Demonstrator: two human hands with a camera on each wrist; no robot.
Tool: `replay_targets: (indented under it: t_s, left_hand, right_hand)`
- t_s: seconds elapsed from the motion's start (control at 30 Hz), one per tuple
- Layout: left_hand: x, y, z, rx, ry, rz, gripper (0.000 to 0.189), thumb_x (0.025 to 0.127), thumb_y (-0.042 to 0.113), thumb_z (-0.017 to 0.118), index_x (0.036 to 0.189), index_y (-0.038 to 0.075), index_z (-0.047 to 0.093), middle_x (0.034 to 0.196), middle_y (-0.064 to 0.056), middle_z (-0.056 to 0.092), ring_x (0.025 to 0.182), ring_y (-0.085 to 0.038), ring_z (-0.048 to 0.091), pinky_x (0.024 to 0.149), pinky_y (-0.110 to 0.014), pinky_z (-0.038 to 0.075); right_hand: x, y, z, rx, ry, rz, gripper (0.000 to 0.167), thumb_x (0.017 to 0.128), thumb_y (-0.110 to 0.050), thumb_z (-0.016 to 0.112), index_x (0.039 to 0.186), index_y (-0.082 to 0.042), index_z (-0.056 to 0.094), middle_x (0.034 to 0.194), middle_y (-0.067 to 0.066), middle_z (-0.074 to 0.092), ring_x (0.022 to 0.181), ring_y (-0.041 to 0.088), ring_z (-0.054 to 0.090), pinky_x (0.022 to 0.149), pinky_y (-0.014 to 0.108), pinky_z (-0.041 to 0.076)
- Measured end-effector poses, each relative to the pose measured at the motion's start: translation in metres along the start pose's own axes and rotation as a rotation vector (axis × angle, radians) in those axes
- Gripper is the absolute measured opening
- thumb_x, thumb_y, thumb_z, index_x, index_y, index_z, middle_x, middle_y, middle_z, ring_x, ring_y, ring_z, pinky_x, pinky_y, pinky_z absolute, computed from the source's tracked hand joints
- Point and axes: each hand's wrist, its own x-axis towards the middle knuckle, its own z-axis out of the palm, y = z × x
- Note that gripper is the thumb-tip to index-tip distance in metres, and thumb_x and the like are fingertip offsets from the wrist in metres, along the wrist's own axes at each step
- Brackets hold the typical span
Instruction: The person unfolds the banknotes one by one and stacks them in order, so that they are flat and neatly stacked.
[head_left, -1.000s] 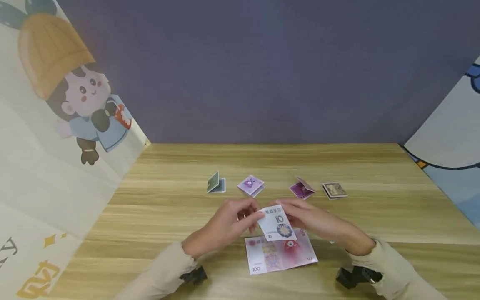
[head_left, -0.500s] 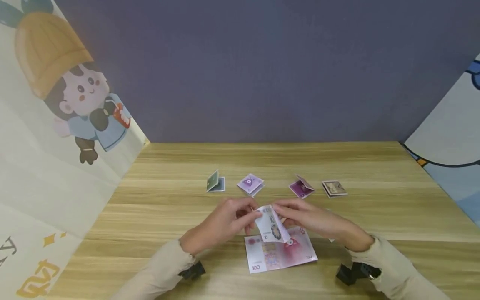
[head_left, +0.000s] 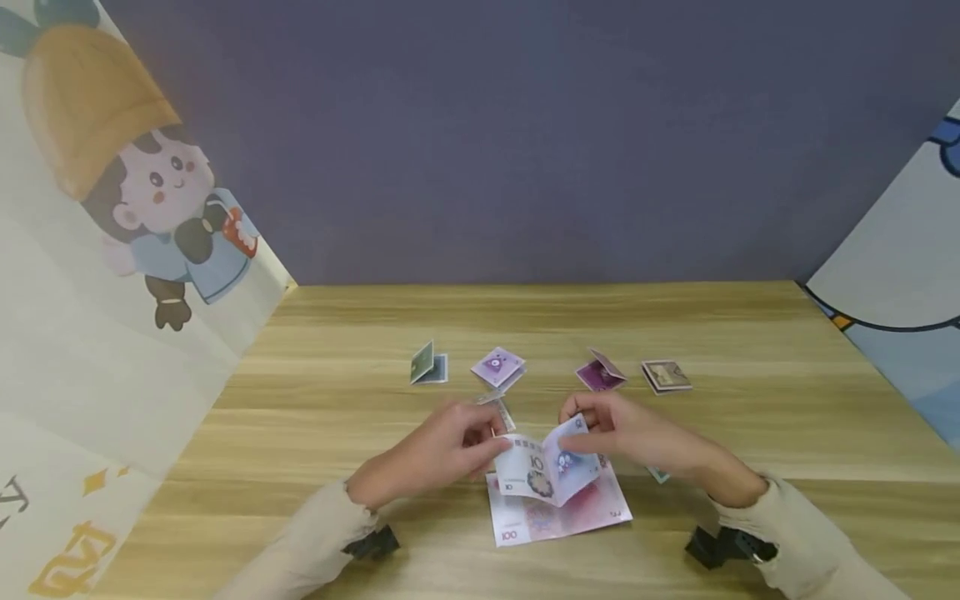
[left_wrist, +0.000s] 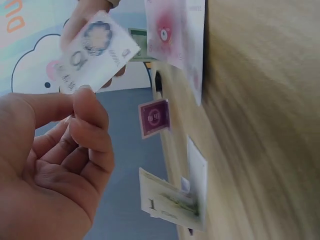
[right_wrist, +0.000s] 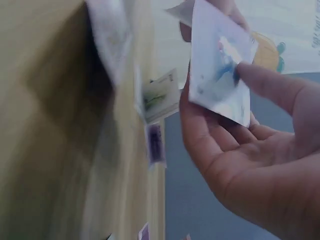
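A white and blue play banknote (head_left: 517, 467) marked 10, creased across its middle, hangs between my two hands in the head view. My left hand (head_left: 435, 446) pinches its left edge with thumb and forefinger. On the other half, my right hand (head_left: 637, 429) grips with the thumb in front and the fingers behind. The halves stand apart in a shallow V, showing a blue figure on the right one. Beneath them a larger pink 100 banknote (head_left: 600, 512) lies unfolded on the table, partly covered by the held note.
Farther back stand a folded green note (head_left: 423, 363), a lilac one (head_left: 498, 364), a dark purple one (head_left: 600, 375) and a brown one (head_left: 667, 374). A folded note marked 1 (left_wrist: 167, 200) is beyond my left hand. The corner of a green note (head_left: 659, 474) shows below my right wrist.
The right half of the 10 note has swung outward, opening the crease and showing its blue printed side. My right hand has shifted right. The note behind my left hand has come into sight.
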Motion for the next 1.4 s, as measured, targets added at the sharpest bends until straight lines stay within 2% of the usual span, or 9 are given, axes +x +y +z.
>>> replay_targets:
  t_s: [0.17, 0.3, 0.5, 0.63, 0.7, 0.9, 1.1, 1.23, 1.4]
  left_hand:
    - [-0.009, -0.003, 0.001, 0.034, -0.036, -0.056, 0.012, 0.092, 0.009, 0.068, 0.082, 0.013, 0.063, 0.059, 0.012, 0.050, 0.050, 0.003, 0.041, 0.044, -0.015, 0.037]
    - [-0.010, -0.003, 0.005, 0.043, -0.094, -0.099, 0.013, 0.093, 0.009, 0.067, 0.083, 0.015, 0.063, 0.058, 0.012, 0.049, 0.049, 0.003, 0.040, 0.043, -0.013, 0.034]
    - [-0.011, -0.009, 0.014, 0.046, -0.195, -0.133, 0.013, 0.095, 0.011, 0.065, 0.083, 0.015, 0.062, 0.057, 0.013, 0.047, 0.049, 0.003, 0.039, 0.045, -0.014, 0.035]
    - [-0.013, -0.016, 0.021, 0.093, -0.249, -0.132, 0.016, 0.097, 0.012, 0.063, 0.082, 0.015, 0.059, 0.058, 0.013, 0.044, 0.050, 0.003, 0.039, 0.047, -0.014, 0.035]
    - [-0.015, -0.019, 0.024, 0.127, -0.258, -0.138, 0.017, 0.097, 0.012, 0.062, 0.081, 0.015, 0.059, 0.058, 0.013, 0.043, 0.050, 0.003, 0.039, 0.048, -0.013, 0.035]
    - [-0.017, -0.019, 0.030, 0.230, -0.225, -0.181, 0.014, 0.097, 0.017, 0.064, 0.083, 0.016, 0.062, 0.057, 0.013, 0.044, 0.049, 0.003, 0.040, 0.047, -0.015, 0.037]
    - [-0.015, -0.017, 0.034, 0.199, -0.202, -0.228, 0.011, 0.101, 0.017, 0.058, 0.092, 0.014, 0.061, 0.054, 0.012, 0.051, 0.043, 0.002, 0.048, 0.044, -0.018, 0.043]
    - [-0.016, -0.017, 0.038, 0.219, -0.150, -0.233, 0.011, 0.102, 0.018, 0.055, 0.093, 0.015, 0.059, 0.052, 0.012, 0.050, 0.040, 0.002, 0.048, 0.043, -0.019, 0.043]
    - [-0.015, -0.016, 0.043, 0.244, -0.076, -0.259, 0.007, 0.102, 0.018, 0.055, 0.098, 0.015, 0.059, 0.057, 0.012, 0.050, 0.039, 0.002, 0.047, 0.038, -0.020, 0.042]
  right_hand:
    - [-0.011, 0.003, 0.006, -0.200, 0.117, 0.010, 0.018, 0.094, -0.020, 0.070, 0.102, -0.006, 0.062, 0.087, 0.005, 0.066, 0.068, 0.011, 0.057, 0.056, 0.022, 0.048]
    - [-0.020, 0.002, 0.007, -0.285, 0.185, 0.037, 0.018, 0.090, -0.024, 0.074, 0.099, -0.010, 0.065, 0.078, 0.002, 0.059, 0.058, 0.007, 0.046, 0.050, 0.021, 0.040]
    - [-0.021, 0.005, 0.014, -0.443, 0.189, 0.047, 0.013, 0.089, -0.027, 0.075, 0.093, -0.018, 0.066, 0.067, -0.006, 0.049, 0.053, 0.004, 0.039, 0.047, 0.021, 0.035]
    - [-0.018, 0.013, 0.024, -0.520, 0.147, 0.070, 0.012, 0.091, -0.024, 0.074, 0.092, -0.018, 0.064, 0.062, -0.011, 0.051, 0.050, 0.002, 0.041, 0.044, 0.020, 0.035]
    - [-0.016, 0.016, 0.028, -0.553, 0.128, 0.078, 0.011, 0.091, -0.023, 0.073, 0.093, -0.018, 0.064, 0.065, -0.011, 0.055, 0.052, 0.002, 0.043, 0.045, 0.020, 0.037]
    - [-0.016, 0.020, 0.036, -0.649, 0.138, 0.100, 0.012, 0.087, -0.020, 0.076, 0.089, -0.017, 0.065, 0.068, -0.012, 0.055, 0.054, 0.002, 0.045, 0.047, 0.022, 0.041]
    - [-0.021, 0.018, 0.039, -0.742, 0.163, 0.102, 0.015, 0.086, -0.020, 0.076, 0.085, -0.018, 0.062, 0.067, -0.014, 0.053, 0.052, 0.002, 0.045, 0.046, 0.021, 0.041]
    - [-0.023, 0.015, 0.040, -0.810, 0.189, 0.120, 0.016, 0.087, -0.022, 0.076, 0.085, -0.017, 0.061, 0.065, -0.013, 0.051, 0.050, 0.003, 0.042, 0.045, 0.020, 0.037]
    - [-0.025, 0.013, 0.041, -0.915, 0.241, 0.151, 0.018, 0.087, -0.027, 0.077, 0.084, -0.019, 0.061, 0.080, -0.009, 0.052, 0.068, 0.008, 0.045, 0.051, 0.021, 0.037]
